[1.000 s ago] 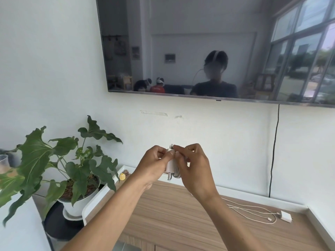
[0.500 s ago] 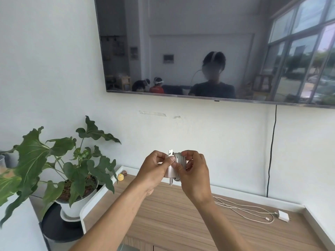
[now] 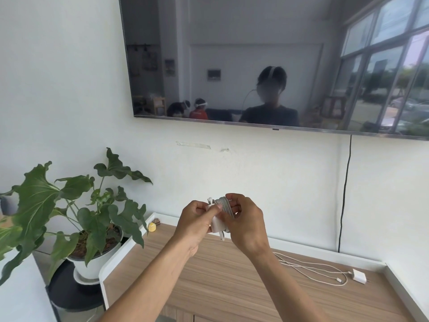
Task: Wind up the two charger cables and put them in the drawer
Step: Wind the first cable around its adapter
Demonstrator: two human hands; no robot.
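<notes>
Above the wood-grain bench (image 3: 209, 287) we hold the first charger (image 3: 223, 208) in both hands. Our left hand (image 3: 197, 220) pinches its smooth white plug block, thumb across the face, and our right hand (image 3: 247, 225) curls round the grey cable coiled tightly about it. We judge the short dangling tail needs tucking under a turn while a thumb pins the coil against springing loose. The second charger (image 3: 313, 268), thin glossy white cord with a small square plug, lies in loose loops to our right. No open drawer is in view.
</notes>
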